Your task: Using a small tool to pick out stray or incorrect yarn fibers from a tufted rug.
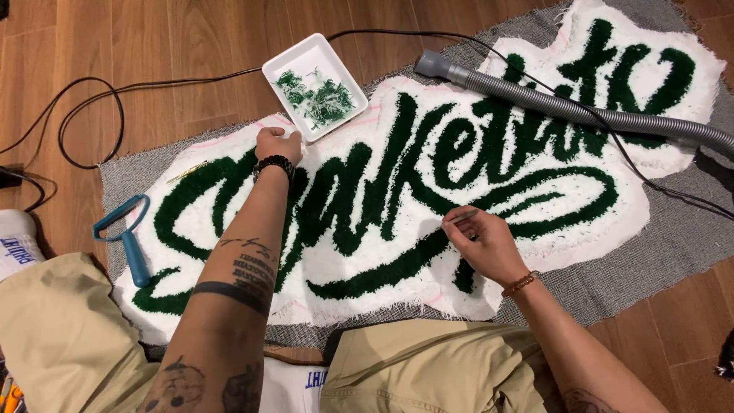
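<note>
A white tufted rug (535, 222) with dark green script lettering lies on grey backing cloth on the wooden floor. My left hand (277, 144) rests fist-like on the rug's upper left part, right beside a white tray (284, 63), fingers closed; whether it holds anything is hidden. My right hand (483, 243) pinches a thin metal tool (461, 219), its tip touching the pile near a green stroke at the rug's middle.
The white tray holds green yarn scraps (321, 99). A grey ribbed hose (581, 111) crosses the rug's upper right. A blue-handled tool (130, 237) lies at the rug's left edge. Black cables (84, 115) loop on the floor. My knees in tan trousers (69, 336) are at the near edge.
</note>
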